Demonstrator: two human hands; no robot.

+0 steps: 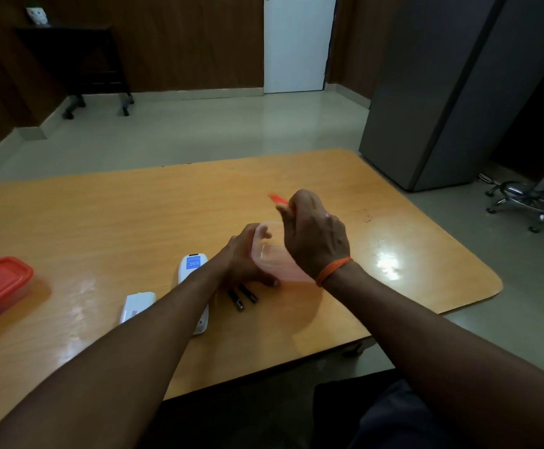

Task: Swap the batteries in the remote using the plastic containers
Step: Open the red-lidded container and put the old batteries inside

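Holding a clear plastic container (272,254) tilted above the counter (102,222), the left hand (248,260) is wrapped around its near-left side, fingers closed on the wall, thumb low by the counter. An orange-red lid (277,199) is pinched in the right hand (312,228), raised just above and beyond the container's open mouth; that grip is closed on the lid edge, most of the lid being hidden by the knuckles. An orange thread band (333,270) is seen on the right wrist.

Two dark batteries (243,296) are lying on the counter just below and nearer than the left grip, side by side, long axes running roughly away from the person and angled slightly left. They are not touched by either hand. The left hand is judged nearer, but it is occupied; the right would have to put the lid down first.

The white remote (196,270) is left of the batteries, partly covered by the left forearm, long axis also pointing away. Its battery cover (137,306) is lying apart, further left. A second container with red lid (0,286), closed, is well apart to the far left.

Whether the open container holds anything cannot be told; blur and the hands obscure it. The step is judged as container opening, batteries not yet placed.
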